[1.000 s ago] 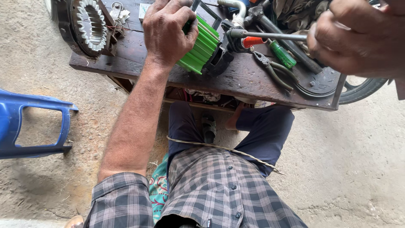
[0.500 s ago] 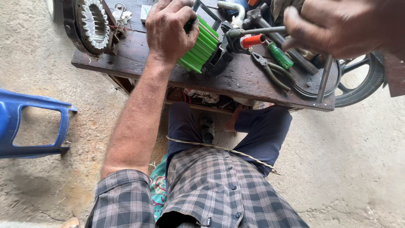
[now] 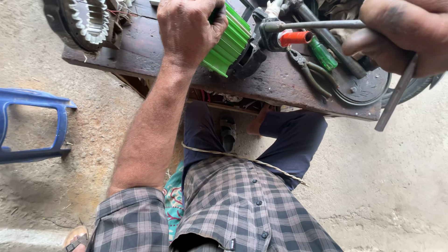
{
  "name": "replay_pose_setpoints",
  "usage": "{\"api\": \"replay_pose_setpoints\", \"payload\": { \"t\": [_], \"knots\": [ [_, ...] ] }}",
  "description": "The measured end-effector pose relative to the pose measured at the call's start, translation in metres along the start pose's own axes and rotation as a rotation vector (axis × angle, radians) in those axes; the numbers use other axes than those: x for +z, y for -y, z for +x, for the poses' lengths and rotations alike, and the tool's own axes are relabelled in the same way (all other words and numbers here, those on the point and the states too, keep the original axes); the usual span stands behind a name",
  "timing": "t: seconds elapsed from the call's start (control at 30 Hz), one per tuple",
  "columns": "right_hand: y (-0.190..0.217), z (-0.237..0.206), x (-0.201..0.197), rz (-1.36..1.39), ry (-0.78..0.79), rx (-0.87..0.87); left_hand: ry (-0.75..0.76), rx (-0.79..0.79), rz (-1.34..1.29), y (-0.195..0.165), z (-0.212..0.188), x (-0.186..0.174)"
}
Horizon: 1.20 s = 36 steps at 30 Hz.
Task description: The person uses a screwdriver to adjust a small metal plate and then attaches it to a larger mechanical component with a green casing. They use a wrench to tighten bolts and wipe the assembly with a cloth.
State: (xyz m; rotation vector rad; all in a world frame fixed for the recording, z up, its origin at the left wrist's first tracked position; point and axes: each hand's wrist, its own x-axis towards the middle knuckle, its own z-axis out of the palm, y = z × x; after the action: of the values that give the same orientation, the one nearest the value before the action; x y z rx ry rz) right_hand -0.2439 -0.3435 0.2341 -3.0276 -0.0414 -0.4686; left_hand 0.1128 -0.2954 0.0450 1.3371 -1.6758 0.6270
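Note:
My left hand (image 3: 189, 29) is clamped on top of a green finned motor body (image 3: 228, 43) that lies on a dark wooden workbench (image 3: 280, 86). My right hand (image 3: 401, 35) grips the bent metal handle of a socket wrench (image 3: 326, 24), whose long bar runs left to a black fitting at the motor's end. A shorter arm of the handle (image 3: 394, 95) sticks down past the bench edge. Below the bar lie an orange-handled tool (image 3: 295, 38), a green-handled screwdriver (image 3: 323, 53) and pliers (image 3: 308, 72).
A toothed stator ring (image 3: 88, 21) with wires sits at the bench's left end. A round black cover (image 3: 361, 88) lies at its right end. A blue plastic stool (image 3: 32, 126) stands on the concrete floor at left. My legs are folded under the bench.
My right hand has swung the wrench handle, so the bar now lies level and the bent end points down. My left hand has stayed on the green motor.

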Motion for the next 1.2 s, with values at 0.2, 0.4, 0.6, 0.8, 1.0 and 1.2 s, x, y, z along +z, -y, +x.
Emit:
{"api": "replay_pose_setpoints", "payload": {
  "t": [0.2,0.4,0.6,0.8,1.0,1.2],
  "knots": [
    [0.005,0.000,0.007,0.024,-0.025,0.125,-0.010,-0.013,-0.006,0.001,0.001,-0.001],
    [0.003,-0.002,0.007,0.049,0.043,0.268,0.018,-0.022,-0.008,-0.002,0.004,-0.005],
    [-0.002,-0.012,0.011,0.046,0.073,0.335,0.028,-0.026,-0.015,-0.002,0.004,-0.005],
    [-0.005,-0.020,0.017,0.039,0.107,0.410,0.031,-0.033,0.014,0.000,-0.001,0.004],
    [-0.007,-0.029,0.021,-0.003,0.155,0.569,0.005,-0.030,-0.026,-0.002,0.003,-0.003],
    [0.029,-0.021,-0.004,-0.180,0.179,0.674,-0.026,0.029,-0.046,-0.012,0.005,-0.010]
  ]
}}
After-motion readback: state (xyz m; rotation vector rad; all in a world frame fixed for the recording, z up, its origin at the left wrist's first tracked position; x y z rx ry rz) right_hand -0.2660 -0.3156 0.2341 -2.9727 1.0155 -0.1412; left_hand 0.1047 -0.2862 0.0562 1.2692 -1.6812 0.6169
